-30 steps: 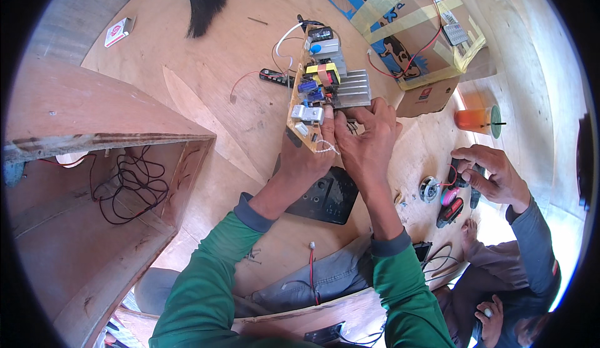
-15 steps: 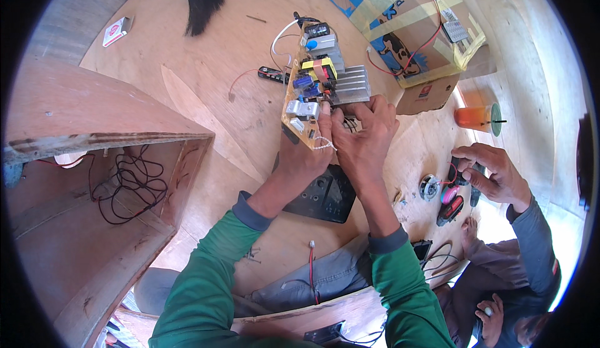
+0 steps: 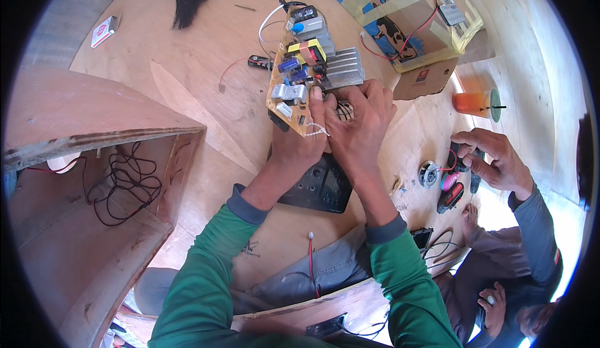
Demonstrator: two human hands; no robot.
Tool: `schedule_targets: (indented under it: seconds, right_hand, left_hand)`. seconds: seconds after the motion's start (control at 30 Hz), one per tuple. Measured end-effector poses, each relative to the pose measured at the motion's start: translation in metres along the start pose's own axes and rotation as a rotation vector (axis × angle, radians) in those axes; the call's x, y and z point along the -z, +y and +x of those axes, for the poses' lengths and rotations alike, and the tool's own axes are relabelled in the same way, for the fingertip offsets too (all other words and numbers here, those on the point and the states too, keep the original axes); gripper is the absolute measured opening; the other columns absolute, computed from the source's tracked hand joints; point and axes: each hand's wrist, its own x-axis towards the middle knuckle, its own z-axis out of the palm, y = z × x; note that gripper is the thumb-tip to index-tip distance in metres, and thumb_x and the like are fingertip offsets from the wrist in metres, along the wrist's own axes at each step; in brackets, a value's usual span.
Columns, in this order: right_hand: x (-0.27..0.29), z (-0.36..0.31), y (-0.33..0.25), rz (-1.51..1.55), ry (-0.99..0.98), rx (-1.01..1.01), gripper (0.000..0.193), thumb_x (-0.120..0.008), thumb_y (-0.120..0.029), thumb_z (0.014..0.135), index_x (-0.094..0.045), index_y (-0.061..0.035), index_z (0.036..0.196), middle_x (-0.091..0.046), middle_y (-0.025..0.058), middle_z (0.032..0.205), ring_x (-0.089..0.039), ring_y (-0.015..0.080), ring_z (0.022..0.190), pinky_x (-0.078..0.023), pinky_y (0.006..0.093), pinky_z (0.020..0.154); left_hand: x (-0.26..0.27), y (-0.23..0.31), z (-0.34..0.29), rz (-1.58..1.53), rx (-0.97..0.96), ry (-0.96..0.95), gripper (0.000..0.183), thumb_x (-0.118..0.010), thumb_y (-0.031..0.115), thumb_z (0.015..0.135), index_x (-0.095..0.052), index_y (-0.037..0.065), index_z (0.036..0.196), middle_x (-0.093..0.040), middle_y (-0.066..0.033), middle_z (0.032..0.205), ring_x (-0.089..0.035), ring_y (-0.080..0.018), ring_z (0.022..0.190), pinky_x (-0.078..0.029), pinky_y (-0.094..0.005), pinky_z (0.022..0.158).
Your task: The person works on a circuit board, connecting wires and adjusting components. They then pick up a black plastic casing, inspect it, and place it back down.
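Note:
A tan circuit board (image 3: 275, 93) is held up on its edge in front of me. It carries finned silver heat sinks (image 3: 345, 68), a yellow-wrapped transformer (image 3: 305, 52) and blue capacitors. My left hand (image 3: 297, 143) grips its near end from below, thumb pressed on the component side. My right hand (image 3: 359, 126) is closed beside it, fingers curled at the near heat sink and thumb close to the left thumb. Dark wires (image 3: 344, 110) show by the right hand; its fingertips are partly hidden. A twisted white wire (image 3: 317, 130) hangs off the board's near corner. Beneath my wrists lies a black panel (image 3: 317, 186).
An open wooden box (image 3: 106, 115) with a coiled cable stands left. A taped carton (image 3: 409, 51) and a cup of orange drink (image 3: 472, 102) are at right. Another person's hand (image 3: 497, 160) reaches in near a small speaker (image 3: 429, 174). Screws (image 3: 250, 248) lie near my leg.
The whole view has shifted slightly, so most things appear a little further left and up. Both hands keep their hold at the board, with little visible change.

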Motion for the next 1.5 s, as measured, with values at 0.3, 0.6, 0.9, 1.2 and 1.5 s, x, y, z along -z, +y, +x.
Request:
schedule_targets:
  seconds: [0.3, 0.6, 0.9, 1.2, 1.5]
  right_hand:
    - [0.02, 0.001, 0.003, 0.091, -0.146, 0.013, 0.025, -0.082, -0.011, 0.078, -0.083, -0.0121, 0.104, -0.061, 0.0066, 0.1, -0.056, 0.0295, 0.099, -0.039, 0.0442, 0.087]
    - [0.019, 0.002, 0.001, 0.046, -0.159, 0.01, 0.022, -0.087, -0.013, 0.081, -0.084, -0.0116, 0.103, -0.061, 0.0057, 0.101, -0.056, 0.0273, 0.099, -0.04, 0.0419, 0.09]
    - [0.018, 0.002, 0.005, -0.004, -0.153, 0.095, 0.023, -0.088, -0.014, 0.081, -0.083, -0.0133, 0.104, -0.06, 0.005, 0.097, -0.056, 0.0275, 0.097, -0.039, 0.0431, 0.086]
    - [0.019, 0.003, 0.006, -0.057, -0.13, 0.191, 0.024, -0.089, -0.015, 0.08, -0.083, -0.0173, 0.103, -0.058, 0.0019, 0.093, -0.055, 0.0248, 0.091, -0.038, 0.0421, 0.082]
    - [0.014, 0.0, 0.013, -0.083, -0.048, 0.289, 0.026, -0.093, -0.017, 0.079, -0.084, -0.019, 0.103, -0.062, -0.001, 0.095, -0.056, 0.0233, 0.09, -0.041, 0.0409, 0.081]
  left_hand:
    - [0.004, 0.001, 0.002, 0.076, -0.029, 0.026, 0.024, -0.062, 0.01, 0.112, -0.07, -0.008, 0.125, -0.074, -0.0242, 0.112, -0.072, -0.0458, 0.1, -0.056, -0.0533, 0.09]
    - [0.004, 0.002, 0.006, 0.102, -0.077, 0.089, 0.024, -0.059, 0.012, 0.116, -0.073, -0.007, 0.119, -0.076, -0.0224, 0.106, -0.072, -0.0443, 0.095, -0.056, -0.0517, 0.084]
    - [0.005, 0.0, 0.006, 0.082, -0.037, 0.047, 0.028, -0.058, 0.013, 0.116, -0.069, -0.01, 0.127, -0.074, -0.0262, 0.117, -0.071, -0.0462, 0.105, -0.054, -0.0533, 0.092]
    - [0.013, 0.009, 0.015, -0.187, 0.209, -0.038, 0.037, -0.051, 0.018, 0.119, -0.067, -0.01, 0.137, -0.073, -0.0301, 0.129, -0.068, -0.0471, 0.118, -0.051, -0.0532, 0.103]
    - [0.011, 0.001, 0.01, 0.016, 0.04, -0.012, 0.032, -0.053, 0.015, 0.118, -0.066, -0.01, 0.134, -0.072, -0.03, 0.124, -0.068, -0.0505, 0.112, -0.051, -0.0552, 0.1]
